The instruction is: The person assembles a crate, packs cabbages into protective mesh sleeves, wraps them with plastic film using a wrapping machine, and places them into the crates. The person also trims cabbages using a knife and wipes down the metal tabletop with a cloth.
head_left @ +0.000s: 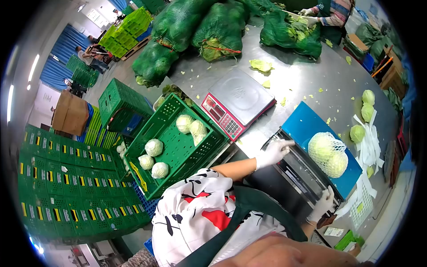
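Observation:
My left hand (273, 154), in a white glove, lies at the far end of a long black machine with a metal bar (299, 177). Its fingers stretch out over the machine's edge. At the near end of the same machine is my gloved right hand (323, 205), fingers apart and slightly bent, resting by the bar's edge. Neither hand shows anything held. Just beyond the machine, pale round cabbages in a white mesh bag (328, 155) sit on a blue board (306, 120).
A red-edged weighing scale (240, 100) stands left of the board, beside a green crate (178, 153) with several wrapped cabbages. Green net sacks (218, 33) line the table's back. Loose cabbages (367, 111) and white mesh bags (370, 142) lie right. A co-worker's gloved hands (309, 17) are at the back.

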Tool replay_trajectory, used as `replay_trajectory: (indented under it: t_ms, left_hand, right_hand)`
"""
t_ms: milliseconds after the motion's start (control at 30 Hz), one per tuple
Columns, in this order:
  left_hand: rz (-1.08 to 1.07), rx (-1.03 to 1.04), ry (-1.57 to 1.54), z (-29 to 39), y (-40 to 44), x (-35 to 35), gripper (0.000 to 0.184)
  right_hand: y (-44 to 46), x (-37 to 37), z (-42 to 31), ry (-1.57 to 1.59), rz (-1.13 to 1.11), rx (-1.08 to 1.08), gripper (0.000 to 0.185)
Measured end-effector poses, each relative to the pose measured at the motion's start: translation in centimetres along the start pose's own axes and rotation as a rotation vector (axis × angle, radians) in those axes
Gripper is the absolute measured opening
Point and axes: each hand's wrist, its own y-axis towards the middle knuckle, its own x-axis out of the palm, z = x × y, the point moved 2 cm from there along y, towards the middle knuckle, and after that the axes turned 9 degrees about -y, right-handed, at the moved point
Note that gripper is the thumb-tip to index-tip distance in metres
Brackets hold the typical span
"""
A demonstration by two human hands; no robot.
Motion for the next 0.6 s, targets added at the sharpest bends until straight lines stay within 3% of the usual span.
replay_trajectory:
  t_ms: [33,67,100,133,167,200,267,333,367,400,433,500,567,600]
  left_hand:
    - [-0.059,-0.031,-0.221,-0.6,0.4,-0.3,0.037]
    - [-0.136,-0.103,-0.432,0.0,0.3,-1.3,0.027]
    - [-0.283,-0.088,-0.396,2.6,-0.1,-2.9,0.027]
    - [-0.434,-0.070,-0.355,6.4,-0.6,-5.0,0.027]
    - [-0.586,-0.052,-0.311,8.4,-0.4,-6.4,0.027]
    - [-0.688,0.025,-0.342,8.4,0.1,-6.7,0.035]
    - [-0.557,0.127,-0.642,10.8,1.4,-6.7,0.052]
    - [-0.382,0.291,-0.604,13.2,3.7,-6.2,0.081]
    - [-0.275,0.406,-0.418,14.0,5.6,-5.6,0.102]
    - [-0.296,0.360,-0.169,14.3,7.2,-5.0,0.122]
    - [-0.222,0.524,0.095,11.3,9.0,-3.0,0.129]
    - [-0.381,0.527,0.395,10.5,10.3,-0.4,0.132]
    - [-0.553,0.490,0.225,5.9,12.2,2.8,0.134]
    - [-0.543,0.344,0.166,6.3,12.5,3.1,0.128]
  right_hand:
    - [0.4,0.0,1.3,0.364,-0.085,0.018,0.028]
    - [-0.9,-2.6,-2.2,0.381,-0.138,-0.083,0.025]
    - [-1.7,-4.3,-3.5,0.468,-0.213,-0.107,0.020]
    - [-2.5,-6.6,-5.2,0.316,-0.265,-0.261,0.014]
    - [-2.1,-8.2,-3.8,0.649,-0.502,-0.086,0.011]
    - [-2.5,-10.6,-5.0,0.590,-0.546,-0.205,0.009]
    - [0.0,-15.0,-6.2,0.569,-0.576,-0.522,0.015]
    - [2.1,-16.6,-7.3,0.444,-0.394,-0.449,0.036]
    - [3.5,-15.5,-9.6,0.333,-0.297,-0.391,0.050]
    - [4.9,-14.4,-11.9,0.224,-0.210,-0.323,0.066]
    - [6.3,-12.2,-13.3,0.123,-0.217,-0.424,0.082]
    - [9.3,-7.3,-12.0,-0.240,-0.197,-0.744,0.106]
    - [10.6,-2.9,-9.6,-0.116,-0.294,-0.619,0.124]
    - [11.7,-2.1,-9.0,0.050,-0.340,-0.579,0.126]
